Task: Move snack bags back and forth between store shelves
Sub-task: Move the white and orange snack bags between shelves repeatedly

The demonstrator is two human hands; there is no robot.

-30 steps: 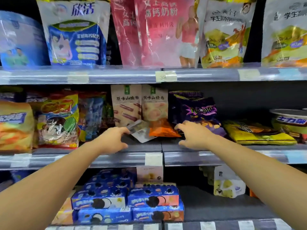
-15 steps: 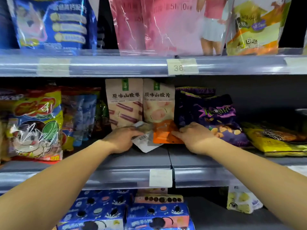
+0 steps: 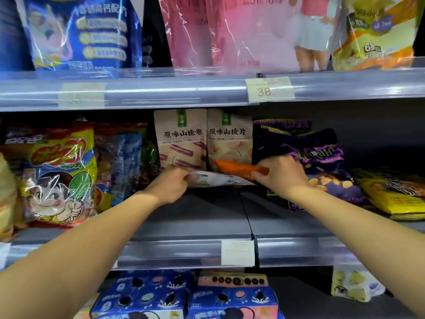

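Observation:
Two small snack bags are lifted off the middle shelf [image 3: 184, 217] in front of two upright beige hawthorn bags [image 3: 181, 139]. My left hand [image 3: 171, 186] is shut on the left end of a white and silver bag [image 3: 216, 179]. My right hand [image 3: 279, 174] is shut on the right end of an orange bag [image 3: 236, 168], which lies just above and behind the white one. Both bags are held flat, edge-on to me, and they overlap in the middle.
Purple bags [image 3: 322, 157] lean right of my right hand, with yellow bags [image 3: 395, 194] further right. Colourful cartoon bags [image 3: 57, 176] fill the shelf's left. Large milk powder bags [image 3: 241, 31] stand on the upper shelf. Blue cookie boxes [image 3: 184, 295] sit on the shelf below.
Both hands closed on the two small bags and raised them off the shelf surface. The camera came closer to the middle shelf.

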